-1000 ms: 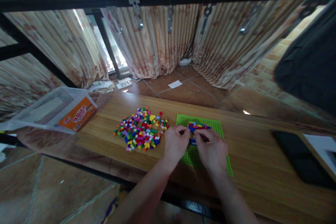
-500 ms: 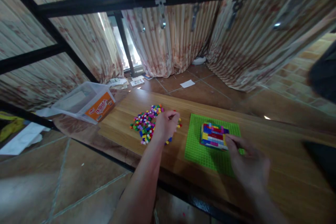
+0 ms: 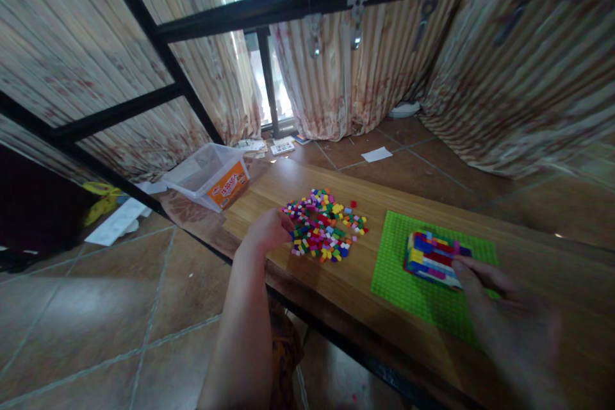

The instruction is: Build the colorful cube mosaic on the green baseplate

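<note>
Head view: saw left hand (image 3: 268,230) at loose bricks' (image 3: 323,230) nine o'clock edge, right hand (image 3: 508,309) touching brick block (image 3: 430,261) at four o'clock, on green baseplate (image 3: 393,269) — couldn't tell either grip. Apparently was selecting bricks — called for pinching one cleanly.

My left forearm (image 3: 243,327) rises bare from below, my left hand (image 3: 270,230) angled inward, its fingers (image 3: 287,223) curled. My right hand (image 3: 509,314) points leftward, thumb (image 3: 469,282) and forefinger (image 3: 485,271) close together (its back looks blurred to me).
</note>
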Motion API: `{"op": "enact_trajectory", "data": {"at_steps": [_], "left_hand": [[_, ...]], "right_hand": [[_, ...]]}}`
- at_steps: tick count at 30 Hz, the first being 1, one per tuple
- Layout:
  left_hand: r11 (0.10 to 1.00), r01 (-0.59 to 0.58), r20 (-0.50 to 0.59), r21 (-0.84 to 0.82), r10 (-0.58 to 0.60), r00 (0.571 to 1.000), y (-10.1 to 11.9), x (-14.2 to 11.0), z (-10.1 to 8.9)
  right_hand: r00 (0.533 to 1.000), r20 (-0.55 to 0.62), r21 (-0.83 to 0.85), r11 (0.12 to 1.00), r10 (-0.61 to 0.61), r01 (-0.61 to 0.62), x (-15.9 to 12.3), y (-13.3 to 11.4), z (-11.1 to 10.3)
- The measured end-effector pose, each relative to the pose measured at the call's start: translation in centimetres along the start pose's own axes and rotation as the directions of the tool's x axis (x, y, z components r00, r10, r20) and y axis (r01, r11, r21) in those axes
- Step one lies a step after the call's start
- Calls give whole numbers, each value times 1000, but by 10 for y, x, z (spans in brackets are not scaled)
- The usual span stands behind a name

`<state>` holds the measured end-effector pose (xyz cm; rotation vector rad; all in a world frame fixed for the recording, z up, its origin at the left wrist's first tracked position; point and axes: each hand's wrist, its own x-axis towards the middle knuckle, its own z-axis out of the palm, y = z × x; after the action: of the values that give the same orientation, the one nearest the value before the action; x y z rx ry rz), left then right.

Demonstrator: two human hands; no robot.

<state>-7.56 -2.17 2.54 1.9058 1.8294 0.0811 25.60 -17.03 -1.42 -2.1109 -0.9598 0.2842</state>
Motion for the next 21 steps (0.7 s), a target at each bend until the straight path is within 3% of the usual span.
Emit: {"op": "enact_trajectory", "data": {"at_steps": [6, 21], "left_hand": [[994, 14, 4, 110, -14, 1000, 2, -2, 6], [990, -56, -63, 130, 64, 996, 4, 8, 13]], "right_hand": [[998, 35, -30, 998, -53, 54, 1, 2, -2], [999, -19, 71, 997, -36, 37, 6, 1, 3]]}}
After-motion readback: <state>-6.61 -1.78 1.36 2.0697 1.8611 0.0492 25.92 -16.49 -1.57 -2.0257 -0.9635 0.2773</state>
